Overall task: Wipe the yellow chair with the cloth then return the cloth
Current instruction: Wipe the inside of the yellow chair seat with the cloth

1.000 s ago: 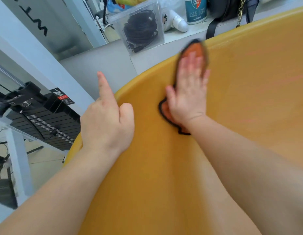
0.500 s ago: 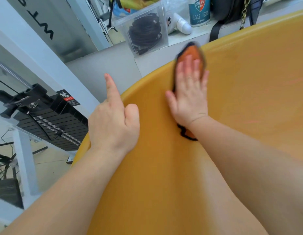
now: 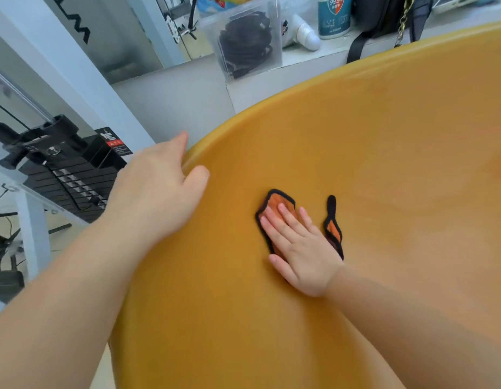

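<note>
- While my right hand (image 3: 299,251) lies flat with its fingers straight, it presses the orange, black-edged cloth (image 3: 280,204) onto the yellow chair (image 3: 370,153), near the middle of its curved surface.
- A fold of the cloth sticks out past my little finger.
- My left hand (image 3: 156,192) rests on the chair's rim, thumb on the yellow surface; most fingers are hidden behind the edge, so I cannot tell whether they grip.
- Beyond the chair, a clear box of black cables (image 3: 249,43) stands on the desk (image 3: 308,56).

White counter (image 3: 336,48) at back w/ clear box (image 3: 249,43) of black cables, sanitizer bottle (image 3: 334,15). Weight stack (image 3: 72,183) at left, white frame.
</note>
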